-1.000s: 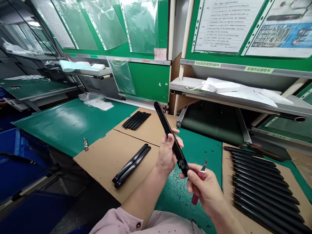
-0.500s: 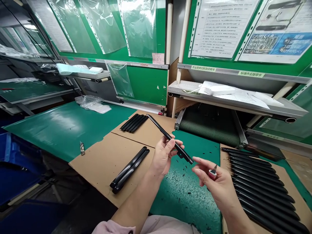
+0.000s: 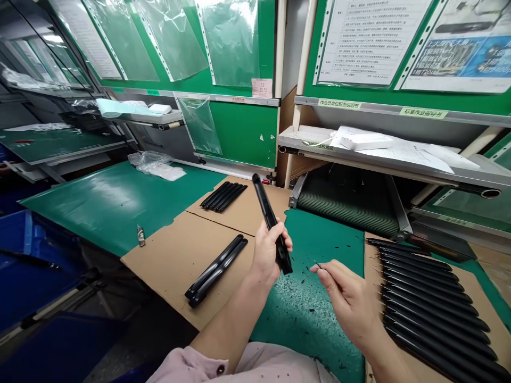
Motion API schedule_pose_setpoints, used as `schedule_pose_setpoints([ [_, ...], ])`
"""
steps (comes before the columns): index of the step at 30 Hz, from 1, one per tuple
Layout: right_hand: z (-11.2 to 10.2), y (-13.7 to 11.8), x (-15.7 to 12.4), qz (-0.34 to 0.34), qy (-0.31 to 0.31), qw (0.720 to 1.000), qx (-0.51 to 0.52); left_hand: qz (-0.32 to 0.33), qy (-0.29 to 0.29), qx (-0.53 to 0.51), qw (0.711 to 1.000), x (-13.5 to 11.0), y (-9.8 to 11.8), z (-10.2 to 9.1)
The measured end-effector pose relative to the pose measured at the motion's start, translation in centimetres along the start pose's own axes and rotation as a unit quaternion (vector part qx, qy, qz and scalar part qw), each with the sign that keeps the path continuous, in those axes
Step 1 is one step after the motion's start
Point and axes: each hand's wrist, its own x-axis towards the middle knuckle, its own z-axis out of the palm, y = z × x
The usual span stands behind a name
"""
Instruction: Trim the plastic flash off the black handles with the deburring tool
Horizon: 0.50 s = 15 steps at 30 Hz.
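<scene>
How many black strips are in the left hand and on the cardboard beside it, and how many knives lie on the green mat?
Strip in left hand: 1
Strips on cardboard: 2
Knife on green mat: 1
Total: 4

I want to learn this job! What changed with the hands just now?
The left hand turned the black bar upright, and the right hand moved away from it. The red knife handle no longer shows; I cannot tell if it was let go. The rows of black bars stayed put.
</scene>
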Motion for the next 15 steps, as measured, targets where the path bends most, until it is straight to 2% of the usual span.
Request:
schedule_pose_setpoints([
  [4,1.4,0.2,-0.1,-0.068,-0.021,0.989,-0.127,-0.033,-0.026,-0.014,0.999,-0.2,-0.2,0.1],
  [8,2.3,0.5,0.3,-0.140,-0.017,0.955,-0.260,-0.059,-0.042,-0.043,0.996,-0.5,-0.3,0.2],
  [15,2.6,0.7,1.0,-0.163,-0.005,0.924,-0.345,-0.111,-0.057,-0.079,0.989,-0.6,-0.7,0.2],
])
